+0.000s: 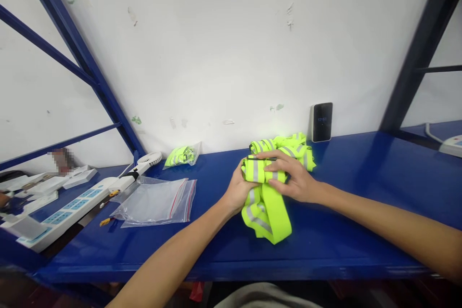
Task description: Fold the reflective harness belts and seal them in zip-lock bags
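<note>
A neon yellow reflective strap with grey stripes (pixel 265 209) lies partly folded on the blue shelf (pixel 353 231). My left hand (pixel 238 190) grips its folded top from the left side. My right hand (pixel 290 175) is curled over the same fold from the right, fingers pressed on it. The strap's loose end hangs toward the front edge. Just behind my hands sits a pile of more yellow straps (pixel 288 147).
A stack of clear zip bags (pixel 157 199) lies left of my hands. One filled bag with a yellow strap (pixel 182 155) rests by the wall. A phone (pixel 322 121) leans on the wall. A white power strip (pixel 61 211) and small fan (pixel 146 161) lie far left.
</note>
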A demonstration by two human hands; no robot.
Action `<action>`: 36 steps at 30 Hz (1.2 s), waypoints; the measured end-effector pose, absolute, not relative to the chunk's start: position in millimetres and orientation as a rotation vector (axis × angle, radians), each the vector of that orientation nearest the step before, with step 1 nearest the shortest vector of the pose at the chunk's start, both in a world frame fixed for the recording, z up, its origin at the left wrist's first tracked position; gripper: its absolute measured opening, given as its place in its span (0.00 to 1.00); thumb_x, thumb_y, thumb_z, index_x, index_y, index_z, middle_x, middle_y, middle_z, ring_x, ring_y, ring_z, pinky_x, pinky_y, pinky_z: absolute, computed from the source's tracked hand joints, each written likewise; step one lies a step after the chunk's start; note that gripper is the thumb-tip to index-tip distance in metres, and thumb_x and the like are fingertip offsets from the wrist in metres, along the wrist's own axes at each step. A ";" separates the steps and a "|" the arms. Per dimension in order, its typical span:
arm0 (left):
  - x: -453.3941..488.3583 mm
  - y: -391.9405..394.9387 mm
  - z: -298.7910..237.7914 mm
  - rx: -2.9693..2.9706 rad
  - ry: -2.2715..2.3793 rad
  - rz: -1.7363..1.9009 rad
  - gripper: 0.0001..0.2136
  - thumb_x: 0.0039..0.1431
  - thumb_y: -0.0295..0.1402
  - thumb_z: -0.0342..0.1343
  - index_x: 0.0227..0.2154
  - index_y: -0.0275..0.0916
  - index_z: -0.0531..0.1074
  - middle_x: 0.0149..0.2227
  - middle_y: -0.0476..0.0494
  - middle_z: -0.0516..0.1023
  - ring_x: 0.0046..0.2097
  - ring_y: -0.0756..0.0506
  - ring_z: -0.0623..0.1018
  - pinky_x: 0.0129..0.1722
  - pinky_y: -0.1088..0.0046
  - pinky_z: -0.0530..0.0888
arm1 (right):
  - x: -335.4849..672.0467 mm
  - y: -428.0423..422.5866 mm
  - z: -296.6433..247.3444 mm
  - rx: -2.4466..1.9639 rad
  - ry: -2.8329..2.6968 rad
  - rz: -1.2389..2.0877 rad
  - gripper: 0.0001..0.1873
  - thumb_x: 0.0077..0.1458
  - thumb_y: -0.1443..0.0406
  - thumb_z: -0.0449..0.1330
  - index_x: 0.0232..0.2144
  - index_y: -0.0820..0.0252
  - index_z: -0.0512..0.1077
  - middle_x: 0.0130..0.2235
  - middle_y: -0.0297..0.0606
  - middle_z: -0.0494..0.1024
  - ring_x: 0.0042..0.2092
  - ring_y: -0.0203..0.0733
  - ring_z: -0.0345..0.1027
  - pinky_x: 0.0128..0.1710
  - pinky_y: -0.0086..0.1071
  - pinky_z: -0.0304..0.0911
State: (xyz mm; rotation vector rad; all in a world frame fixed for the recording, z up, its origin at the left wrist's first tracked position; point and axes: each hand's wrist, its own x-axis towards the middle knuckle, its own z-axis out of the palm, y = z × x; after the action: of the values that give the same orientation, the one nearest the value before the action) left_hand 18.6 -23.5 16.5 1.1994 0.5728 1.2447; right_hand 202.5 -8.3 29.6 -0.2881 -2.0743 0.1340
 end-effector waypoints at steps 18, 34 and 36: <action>1.9 -8.6 25.9 1.265 0.611 1.319 0.29 0.41 0.25 0.67 0.48 0.41 0.65 0.41 0.48 0.76 0.41 0.45 0.77 0.43 0.68 0.73 | 195.2 -6.6 27.5 -0.783 -1.790 0.907 0.35 0.53 0.55 0.64 0.60 0.52 0.60 0.58 0.47 0.69 0.57 0.56 0.67 0.54 0.53 0.65; -3.3 -14.6 31.2 1.257 0.612 1.182 0.21 0.40 0.28 0.69 0.40 0.36 0.72 0.37 0.45 0.79 0.37 0.45 0.78 0.42 0.65 0.75 | 193.4 -14.7 33.3 -0.728 -1.480 1.461 0.29 0.44 0.64 0.71 0.50 0.56 0.71 0.45 0.41 0.79 0.41 0.44 0.74 0.38 0.38 0.72; -3.5 -15.3 33.4 1.263 0.624 1.168 0.21 0.39 0.28 0.70 0.39 0.36 0.72 0.37 0.45 0.79 0.36 0.44 0.78 0.42 0.65 0.74 | 193.3 -15.0 33.1 -0.721 -1.463 1.473 0.29 0.42 0.65 0.72 0.49 0.57 0.72 0.42 0.40 0.79 0.39 0.42 0.74 0.35 0.36 0.72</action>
State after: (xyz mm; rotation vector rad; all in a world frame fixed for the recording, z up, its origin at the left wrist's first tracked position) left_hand -3.5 -15.3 33.4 1.2626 0.6245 1.1676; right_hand 193.3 -15.0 33.1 -0.7206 -1.4628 1.4725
